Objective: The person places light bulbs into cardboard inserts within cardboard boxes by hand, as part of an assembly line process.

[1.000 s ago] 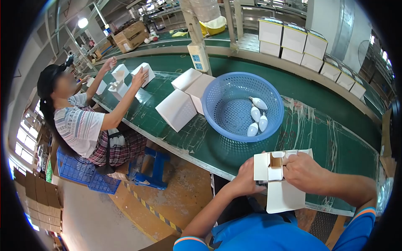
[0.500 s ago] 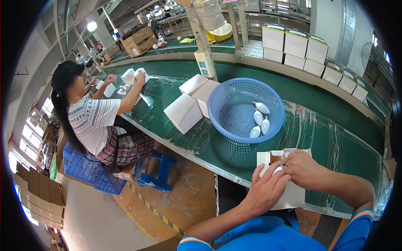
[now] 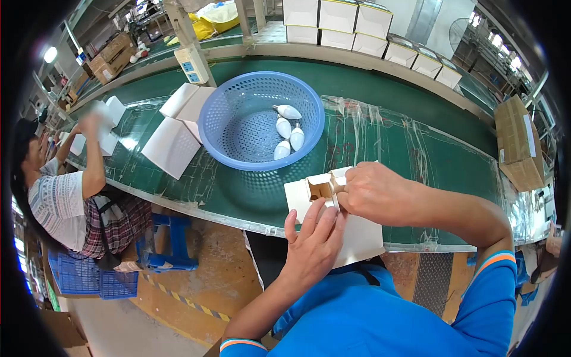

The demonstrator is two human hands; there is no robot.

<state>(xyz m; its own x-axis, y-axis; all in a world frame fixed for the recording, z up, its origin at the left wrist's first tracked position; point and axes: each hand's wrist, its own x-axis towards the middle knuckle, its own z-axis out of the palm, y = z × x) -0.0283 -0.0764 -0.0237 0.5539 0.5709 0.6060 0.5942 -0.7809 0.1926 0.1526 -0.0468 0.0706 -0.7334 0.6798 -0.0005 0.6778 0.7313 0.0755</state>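
Note:
A white carton (image 3: 364, 238) stands open at the near table edge, with cardboard dividers (image 3: 321, 189) inside. Stretched over its near side, the fingers of my left hand (image 3: 315, 241) touch the dividers, thumb apart. My right hand (image 3: 375, 193) is curled at the carton's right part, fingers bent down into it; what they grip is hidden. Behind the carton, a blue plastic basket (image 3: 223, 152) holds several white candle-shaped light bulbs (image 3: 284, 127).
White cartons (image 3: 172, 143) lie left of the basket. A co-worker (image 3: 59, 184) sits at the left, handling white boxes. Boxes line the back ledge (image 3: 336, 24). A brown cardboard box (image 3: 517, 143) stands at the right, and a socket post (image 3: 191, 64) behind.
My view has swung right, so everything appears shifted left. Both my hands stay at the carton, the right still curled. The co-worker's arm has moved.

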